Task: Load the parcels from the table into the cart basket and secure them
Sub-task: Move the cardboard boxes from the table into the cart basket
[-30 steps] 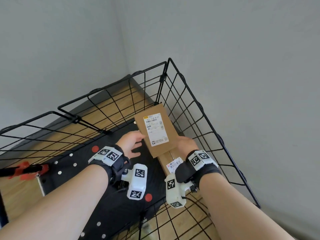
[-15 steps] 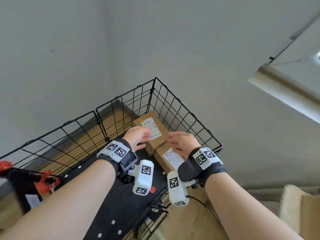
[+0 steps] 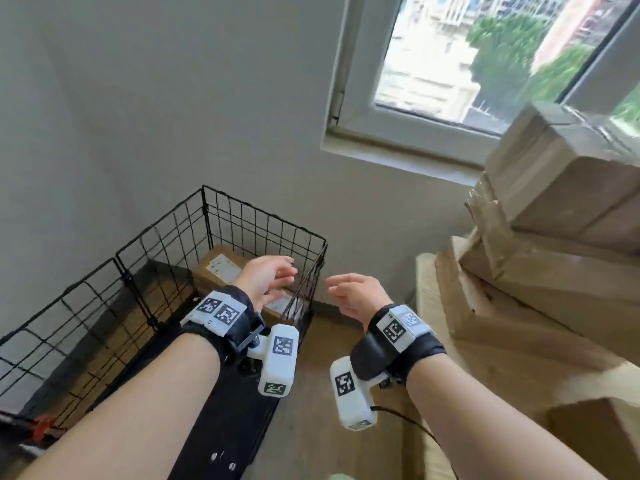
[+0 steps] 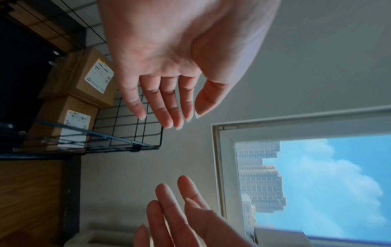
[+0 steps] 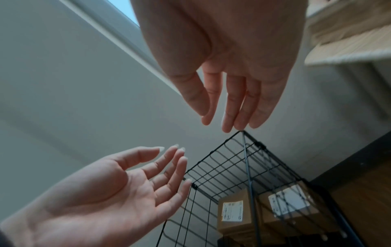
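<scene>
Two brown parcels with white labels lie side by side in the far right corner of the black wire cart basket (image 3: 263, 220): the far parcel (image 3: 218, 268) (image 4: 84, 78) (image 5: 232, 212) and the near parcel (image 3: 282, 304) (image 4: 65, 120) (image 5: 289, 202). My left hand (image 3: 268, 277) (image 4: 167, 93) hovers above the basket's right rim, fingers straight, holding nothing. My right hand (image 3: 349, 291) (image 5: 228, 100) hangs in the air just right of the basket, also empty with relaxed fingers. Both palms face each other.
A stack of brown cardboard parcels (image 3: 554, 209) stands on a pale table (image 3: 502, 348) at the right, below a window (image 3: 467, 64). Grey wall lies behind the basket. An orange clamp (image 3: 43, 427) sits at the cart's left end. Wooden floor (image 3: 311, 410) shows between cart and table.
Both hands have let go of the parcels, risen out of the basket and moved right. My head has turned right and up, bringing the window and the parcel stack into view.
</scene>
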Tool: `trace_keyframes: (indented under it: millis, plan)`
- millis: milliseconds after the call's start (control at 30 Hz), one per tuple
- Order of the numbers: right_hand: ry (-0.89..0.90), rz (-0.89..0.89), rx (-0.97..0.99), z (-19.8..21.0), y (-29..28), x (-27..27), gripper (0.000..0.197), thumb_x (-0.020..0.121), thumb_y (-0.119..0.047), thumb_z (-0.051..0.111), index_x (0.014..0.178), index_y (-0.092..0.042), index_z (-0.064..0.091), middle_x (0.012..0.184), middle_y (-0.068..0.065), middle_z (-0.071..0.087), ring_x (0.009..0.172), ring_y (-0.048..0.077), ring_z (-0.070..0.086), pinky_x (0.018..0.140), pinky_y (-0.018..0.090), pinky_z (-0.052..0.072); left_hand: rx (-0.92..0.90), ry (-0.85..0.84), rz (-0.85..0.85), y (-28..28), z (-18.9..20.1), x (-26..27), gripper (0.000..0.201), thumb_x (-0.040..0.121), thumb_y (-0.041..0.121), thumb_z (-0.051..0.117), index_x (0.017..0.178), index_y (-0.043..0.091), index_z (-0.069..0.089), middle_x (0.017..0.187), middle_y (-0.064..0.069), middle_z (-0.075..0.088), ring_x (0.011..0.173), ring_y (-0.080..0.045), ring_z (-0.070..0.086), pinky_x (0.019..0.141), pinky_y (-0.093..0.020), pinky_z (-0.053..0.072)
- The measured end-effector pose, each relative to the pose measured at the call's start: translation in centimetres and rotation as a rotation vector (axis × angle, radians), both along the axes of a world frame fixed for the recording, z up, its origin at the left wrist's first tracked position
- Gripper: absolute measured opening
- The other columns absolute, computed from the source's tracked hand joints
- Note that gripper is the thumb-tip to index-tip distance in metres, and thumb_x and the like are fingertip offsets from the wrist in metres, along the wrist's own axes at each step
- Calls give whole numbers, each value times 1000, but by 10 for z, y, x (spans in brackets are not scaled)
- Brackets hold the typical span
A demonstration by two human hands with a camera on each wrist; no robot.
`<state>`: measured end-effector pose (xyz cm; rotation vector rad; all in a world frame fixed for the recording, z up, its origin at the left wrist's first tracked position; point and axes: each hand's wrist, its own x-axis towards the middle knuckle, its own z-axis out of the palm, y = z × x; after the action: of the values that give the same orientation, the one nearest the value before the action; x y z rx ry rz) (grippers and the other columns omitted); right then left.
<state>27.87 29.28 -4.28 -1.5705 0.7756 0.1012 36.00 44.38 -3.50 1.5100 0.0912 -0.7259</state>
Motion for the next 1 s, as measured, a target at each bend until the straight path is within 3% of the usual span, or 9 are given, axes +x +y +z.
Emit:
trace_keyframes:
  millis: [67,233,333,400,500,633,833,933,1000]
  plan:
    - [-13,-37,-55,7,-18,-23,24,87,2,55,84,-14,71,71,0,59,62,10,51,56,18,41,5,-21,-62,-17,8,-18,23,95,10,48,112,12,62,102,-7,65,88,-15,61,85,-34,47]
    - [-95,-138,-167,31,-71,-86,26,89,4,50,109,1,67,71,-3,57,63,5,50,54,6,41,19,-72,-155,-68,26,-64,23,92,8,50,111,11,63,101,-7,66,90,-16,61,93,-37,45]
    - [-69,-193,-185,37,-105,-131,25,88,0,50,98,-11,71,88,4,61,78,14,52,72,23,45,24,-59,-180,-107,31,-99,18,92,7,50,102,13,64,93,-4,65,84,-14,60,96,-38,43]
    - [-65,-252,-181,40,-136,-174,25,86,1,52,86,-17,70,86,4,62,73,14,51,66,25,43,24,-44,-207,-143,32,-133,18,93,7,48,95,16,63,91,-2,64,83,-14,59,97,-38,43]
    - [-70,-328,-205,42,-174,-221,25,84,3,54,93,-12,72,81,1,63,73,12,53,64,21,43,32,-23,-235,-181,30,-174,19,92,6,47,96,16,63,88,-1,62,80,-13,57,96,-37,42]
    - [-36,-468,-212,33,-238,-303,24,82,0,56,87,-16,73,79,1,63,68,11,52,63,19,42,77,2,-330,-240,26,-243,17,94,9,47,99,17,62,87,0,59,80,-11,58,83,-32,45]
    - [38,-539,-140,10,-297,-389,32,88,2,47,108,-10,68,76,-7,52,67,2,43,56,16,34,132,30,-384,-299,12,-305,18,97,11,46,110,12,58,94,-4,57,83,-13,56,92,-41,46]
    - [69,-556,-75,-6,-318,-414,33,87,4,46,109,-9,66,80,-1,55,67,4,43,57,16,34,204,78,-401,-317,-3,-329,9,95,12,50,97,13,58,101,-6,57,94,-18,58,88,-42,47]
    - [76,-568,35,-15,-327,-425,28,87,5,46,98,-11,67,77,2,54,66,9,46,59,21,36,258,107,-409,-325,-11,-343,7,94,13,52,91,14,57,102,-5,56,101,-20,56,88,-43,47]
